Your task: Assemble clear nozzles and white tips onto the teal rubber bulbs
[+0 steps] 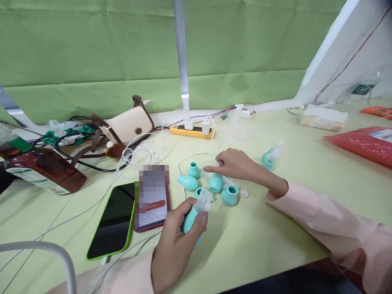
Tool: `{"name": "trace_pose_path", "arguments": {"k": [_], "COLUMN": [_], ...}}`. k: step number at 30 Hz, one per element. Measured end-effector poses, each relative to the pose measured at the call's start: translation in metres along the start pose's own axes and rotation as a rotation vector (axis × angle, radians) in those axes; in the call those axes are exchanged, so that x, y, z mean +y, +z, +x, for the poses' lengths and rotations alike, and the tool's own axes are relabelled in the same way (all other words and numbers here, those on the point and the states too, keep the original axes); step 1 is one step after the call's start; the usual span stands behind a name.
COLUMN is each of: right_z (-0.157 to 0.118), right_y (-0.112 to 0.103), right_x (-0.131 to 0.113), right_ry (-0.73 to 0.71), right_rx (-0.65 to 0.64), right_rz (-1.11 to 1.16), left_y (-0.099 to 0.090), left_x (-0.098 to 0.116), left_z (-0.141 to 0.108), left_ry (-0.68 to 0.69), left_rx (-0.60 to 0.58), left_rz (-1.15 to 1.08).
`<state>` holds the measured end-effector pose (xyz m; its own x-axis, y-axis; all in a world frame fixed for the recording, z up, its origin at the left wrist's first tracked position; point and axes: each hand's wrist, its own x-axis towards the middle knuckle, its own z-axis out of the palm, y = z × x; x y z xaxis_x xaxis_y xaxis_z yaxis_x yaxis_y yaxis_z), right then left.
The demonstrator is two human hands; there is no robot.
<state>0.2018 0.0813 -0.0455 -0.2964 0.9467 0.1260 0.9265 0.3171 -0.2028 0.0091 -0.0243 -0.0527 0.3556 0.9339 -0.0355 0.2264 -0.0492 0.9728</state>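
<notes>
Here's the teal bulb (190, 219), tilted at the near side of the teal cluster, with the left hand (175, 241) wrapped around it, thumb and fingers closed on its sides. A clear plastic fitting (204, 200) sits at its top end, right by the thumb. Just beyond, the right hand (234, 164) hovers over the cluster, fingers curled and thumb reaching left; a small white piece shows by the fingers, but whether they grip it, I can't tell.

Below that hand sits a glossy teal pot (216, 183), and beside it an open-mouthed pot (229, 196), a small translucent cap (244, 193) near its right side. Over to the left, a teal piece (188, 182) lies on its side, with another open pot (193, 170) just behind.

Moving outward, two phones lie left of the cluster, one red-edged (152, 204), one green-edged (112, 220). Farther back on the pale table (275, 228), there's the yellow power strip (192, 131), two white plugs in it.
</notes>
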Motion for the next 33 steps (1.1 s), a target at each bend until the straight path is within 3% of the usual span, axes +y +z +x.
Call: {"name": "trace_pose_path", "arguments": {"k": [5, 9, 11, 13, 16, 18, 24, 30, 33], "right_z": [-0.003, -0.025, -0.039, -0.052, -0.062, -0.065, -0.068, -0.06, -0.05], "right_y": [-0.009, -0.02, -0.02, -0.017, -0.01, -0.009, -0.019, -0.02, -0.027], "right_x": [-0.006, -0.028, -0.042, -0.054, -0.064, -0.066, -0.065, -0.065, -0.054], "right_ry": [-0.033, -0.245, -0.314, -0.353, -0.37, -0.377, -0.134, -0.035, -0.042], "right_rx": [0.064, -0.239, -0.317, -0.303, -0.184, -0.2, -0.536, -0.693, -0.634], "right_rz": [0.228, 0.686, 0.746, 0.75, 0.781, 0.859, 1.119, 1.526, 1.731], "left_y": [0.0, 0.002, 0.003, 0.003, 0.003, 0.003, 0.005, 0.006, 0.008], "left_x": [0.002, 0.003, 0.003, 0.003, 0.004, 0.005, 0.007, 0.007, 0.005], "left_z": [0.0, 0.001, 0.0, -0.003, -0.006, -0.008, -0.011, -0.018, -0.025], "left_ry": [0.003, 0.041, 0.096, 0.155, 0.193, 0.197, 0.232, 0.336, 0.401], "left_rx": [-0.001, 0.014, 0.019, 0.015, -0.013, -0.031, 0.025, -0.025, -0.116], "left_rz": [0.019, 0.06, 0.1, 0.141, 0.207, 0.25, 0.215, 0.202, 0.21]}}
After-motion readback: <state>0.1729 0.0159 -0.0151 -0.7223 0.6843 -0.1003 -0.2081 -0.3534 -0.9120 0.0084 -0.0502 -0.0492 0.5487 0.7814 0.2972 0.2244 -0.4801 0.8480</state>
